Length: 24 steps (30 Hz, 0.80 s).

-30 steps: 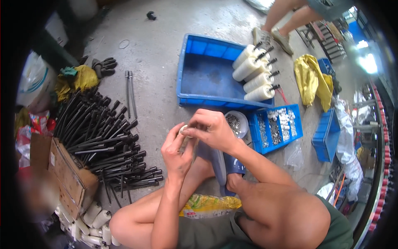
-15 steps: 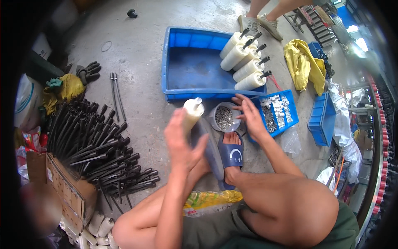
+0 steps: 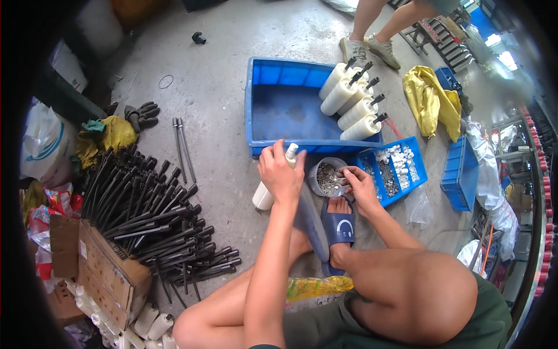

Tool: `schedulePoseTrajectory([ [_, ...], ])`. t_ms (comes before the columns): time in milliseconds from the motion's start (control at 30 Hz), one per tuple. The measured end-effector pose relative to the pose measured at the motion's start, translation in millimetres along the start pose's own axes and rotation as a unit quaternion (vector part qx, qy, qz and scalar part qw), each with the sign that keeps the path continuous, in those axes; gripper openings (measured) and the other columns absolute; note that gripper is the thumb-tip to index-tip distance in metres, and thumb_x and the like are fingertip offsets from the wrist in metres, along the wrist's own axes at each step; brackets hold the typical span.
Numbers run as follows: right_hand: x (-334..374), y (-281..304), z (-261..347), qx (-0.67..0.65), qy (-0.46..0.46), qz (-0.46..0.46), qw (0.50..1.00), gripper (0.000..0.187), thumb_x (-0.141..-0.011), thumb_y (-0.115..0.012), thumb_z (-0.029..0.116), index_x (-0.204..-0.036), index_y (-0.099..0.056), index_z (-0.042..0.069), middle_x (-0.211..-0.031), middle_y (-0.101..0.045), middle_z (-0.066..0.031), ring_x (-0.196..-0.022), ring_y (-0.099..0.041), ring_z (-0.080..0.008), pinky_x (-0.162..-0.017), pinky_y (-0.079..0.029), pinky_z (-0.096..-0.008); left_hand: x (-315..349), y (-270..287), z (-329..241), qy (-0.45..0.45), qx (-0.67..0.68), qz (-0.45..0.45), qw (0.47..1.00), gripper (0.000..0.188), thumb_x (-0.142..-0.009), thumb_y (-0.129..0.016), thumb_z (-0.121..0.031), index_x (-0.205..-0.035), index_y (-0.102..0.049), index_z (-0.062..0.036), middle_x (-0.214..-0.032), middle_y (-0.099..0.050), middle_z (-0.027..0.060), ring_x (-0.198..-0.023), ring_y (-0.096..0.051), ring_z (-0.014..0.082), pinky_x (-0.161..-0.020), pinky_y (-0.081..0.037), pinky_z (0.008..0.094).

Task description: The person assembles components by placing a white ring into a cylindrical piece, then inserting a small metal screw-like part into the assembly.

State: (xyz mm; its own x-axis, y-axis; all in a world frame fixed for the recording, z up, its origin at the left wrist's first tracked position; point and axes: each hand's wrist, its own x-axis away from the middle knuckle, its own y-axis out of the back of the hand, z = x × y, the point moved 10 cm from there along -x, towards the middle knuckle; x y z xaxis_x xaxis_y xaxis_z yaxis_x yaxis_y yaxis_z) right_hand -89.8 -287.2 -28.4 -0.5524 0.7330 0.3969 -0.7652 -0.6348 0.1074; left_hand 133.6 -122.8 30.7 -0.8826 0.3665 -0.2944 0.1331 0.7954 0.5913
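My left hand (image 3: 281,173) is wrapped around a white cylindrical roller (image 3: 264,196), which is tilted, its narrow tip rising above my fingers. At the right rim of a round translucent bowl (image 3: 317,181) of small metal parts (image 3: 329,179), my right hand (image 3: 358,186) has its fingertips pressed together. What they pinch, if anything, is too small to make out. Just beyond my hands stands a blue crate (image 3: 251,110), with several white rollers (image 3: 340,98) with black stems leaning at its right end.
A blue compartment tray (image 3: 419,174) of small white and metal parts lies right of the bowl. Left, many black rods (image 3: 148,215) fan out beside a cardboard box (image 3: 110,270). My sandalled foot (image 3: 339,224) is below the bowl. Another person's shoes (image 3: 381,49) stand behind the crate.
My left hand has closed around the roller, which is now tilted. My right hand has gone from spread fingers to a pinch at the bowl's rim. The whole view has shifted slightly.
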Motion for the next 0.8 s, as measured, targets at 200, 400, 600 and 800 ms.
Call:
schedulePoseTrajectory([
  [200,-17,100,24,0.142,0.116,-0.127,0.975,0.019,-0.104,-0.068,0.018,-0.108,-0.075,0.001,-0.093,-0.076,-0.0026,-0.078,-0.065,-0.0077,-0.068,-0.051,-0.0257,-8,-1,9,-0.002,-0.092,-0.022,0.996,0.034,-0.088,-0.082,-0.03,-0.12,-0.079,-0.0174,-0.106,-0.072,0.0144,-0.096,-0.071,0.0366,-0.084,-0.056,0.0484],
  [400,-15,172,31,0.418,0.192,-0.128,0.879,0.015,-0.093,-0.075,0.014,-0.104,-0.078,0.005,-0.088,-0.077,-0.0133,-0.073,-0.074,-0.0227,-0.07,-0.057,-0.0361,2,64,-2,0.03,0.025,0.029,0.999,0.022,-0.09,-0.078,-0.014,-0.108,-0.075,-0.002,-0.113,-0.075,0.0163,-0.101,-0.074,0.0353,-0.088,-0.058,0.0427],
  [600,-19,115,-22,0.663,0.154,0.054,0.73,0.027,-0.085,-0.078,0.017,-0.11,-0.071,0.008,-0.101,-0.073,-0.0167,-0.094,-0.073,-0.0409,-0.082,-0.06,-0.0525,43,150,4,-0.053,-0.023,0.024,0.998,0.021,-0.083,-0.083,-0.006,-0.1,-0.074,-0.0004,-0.111,-0.069,0.0137,-0.099,-0.062,0.0305,-0.082,-0.051,0.0427],
  [800,-26,118,-23,0.666,0.147,0.049,0.73,0.017,-0.088,-0.078,0.023,-0.091,-0.075,0.007,-0.092,-0.075,-0.0179,-0.092,-0.073,-0.0409,-0.079,-0.059,-0.0522,60,167,-4,-0.05,0.042,0.045,0.997,0.022,-0.086,-0.085,-0.008,-0.104,-0.076,-0.0015,-0.104,-0.073,0.0129,-0.087,-0.062,0.0253,-0.063,-0.045,0.0346],
])
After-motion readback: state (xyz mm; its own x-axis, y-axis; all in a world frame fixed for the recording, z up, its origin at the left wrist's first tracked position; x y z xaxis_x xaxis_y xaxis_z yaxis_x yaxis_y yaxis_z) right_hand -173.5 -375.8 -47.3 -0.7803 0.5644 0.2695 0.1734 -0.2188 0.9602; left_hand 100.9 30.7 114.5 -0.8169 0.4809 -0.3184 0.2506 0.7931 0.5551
